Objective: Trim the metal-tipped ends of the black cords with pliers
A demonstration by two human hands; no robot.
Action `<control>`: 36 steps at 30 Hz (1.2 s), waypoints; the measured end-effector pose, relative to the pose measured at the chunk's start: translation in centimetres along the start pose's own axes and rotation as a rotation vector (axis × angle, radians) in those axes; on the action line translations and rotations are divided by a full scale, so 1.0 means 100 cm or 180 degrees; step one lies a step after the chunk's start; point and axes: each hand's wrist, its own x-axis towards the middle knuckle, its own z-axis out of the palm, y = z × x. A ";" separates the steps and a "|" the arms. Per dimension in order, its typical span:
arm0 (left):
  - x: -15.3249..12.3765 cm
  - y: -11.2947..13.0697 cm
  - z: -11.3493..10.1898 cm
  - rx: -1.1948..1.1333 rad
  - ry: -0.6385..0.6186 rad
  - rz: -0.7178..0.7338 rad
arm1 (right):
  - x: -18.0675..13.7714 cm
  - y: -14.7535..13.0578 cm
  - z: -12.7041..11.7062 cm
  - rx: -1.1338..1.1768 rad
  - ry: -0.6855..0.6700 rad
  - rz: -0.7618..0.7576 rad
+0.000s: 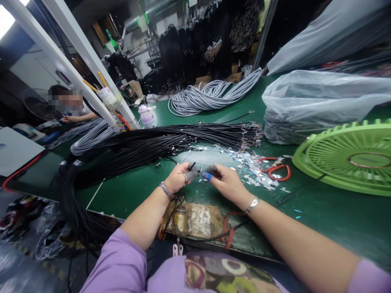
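The left hand [179, 178] pinched a black cable [192, 166] above the green table [119, 199], just below the view's centre. The right hand [226, 182] lay at three o'clock from it, fingertips drawn narrow — whether they gripped anything, I could not tell. The cable looked light and springy, its sheath probably smooth, its tip likely delicate — best held just behind the end. Similar cables [146, 148] lay toward ten o'clock.

On the bench [320, 228], a cable bundle [159, 142] stretches leftward — scissors [275, 166] near its right end, a fan [332, 158] farther right — with a coil [195, 97] on its far side.
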 end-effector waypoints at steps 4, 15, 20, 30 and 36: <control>0.000 0.000 0.001 0.0134 -0.0033 0.0074 | -0.001 -0.002 0.000 -0.0188 0.0002 -0.0133; 0.001 -0.005 -0.002 0.0262 0.0087 0.0211 | -0.005 -0.003 -0.001 -0.0642 0.0005 -0.0447; 0.003 -0.006 -0.002 0.0429 0.0112 0.0225 | -0.007 -0.001 0.002 -0.0761 0.0106 -0.0501; 0.003 -0.006 0.000 0.0268 0.0011 0.0161 | -0.001 0.012 0.000 -0.0458 0.0319 -0.0059; 0.004 -0.008 -0.001 0.0240 0.0081 0.0118 | -0.001 0.011 0.001 -0.0369 0.0262 -0.0099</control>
